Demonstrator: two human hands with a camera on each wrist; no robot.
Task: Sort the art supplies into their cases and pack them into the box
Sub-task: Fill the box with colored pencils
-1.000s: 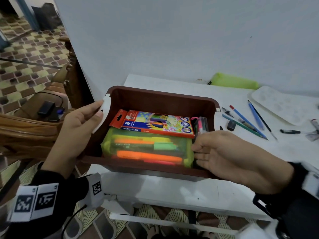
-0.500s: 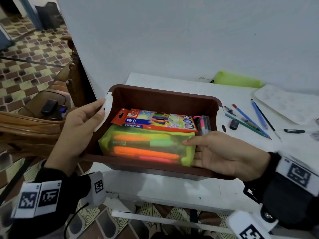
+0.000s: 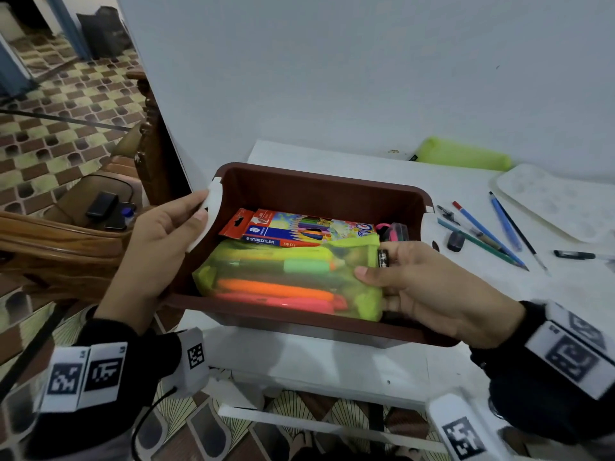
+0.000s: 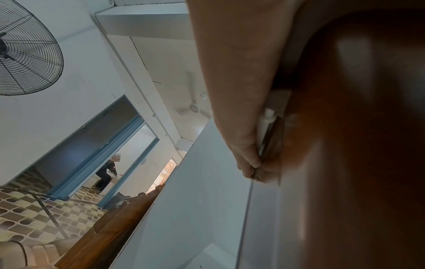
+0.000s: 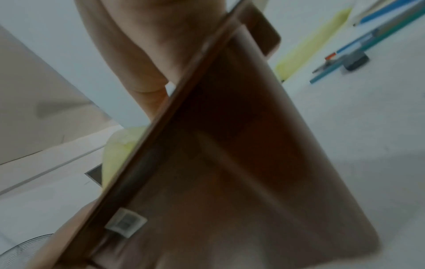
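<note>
Head view: brown plastic box (image 3: 319, 191) sits at the worktop (image 3: 332, 367) edge w/ my left hand (image 3: 156, 247) gripping its white side handle (image 3: 213, 214). My right hand (image 3: 429, 287) pinches the right end of the translucent lime-green pouch of highlighters (image 3: 289, 277), lying inside the box along its near wall. Behind it, also in, the printed cardboard pack of colour pencils (image 3: 299, 229). So 2 cases look packed. Left to do, I'd judge: loose blue & green pencils and brush (image 3: 492, 234), dark eraser (image 3: 455, 241), black pen (image 3: 574, 255) on the worktop, plus a second lime-green pouch (image 3: 462, 158) by the wall.
</note>
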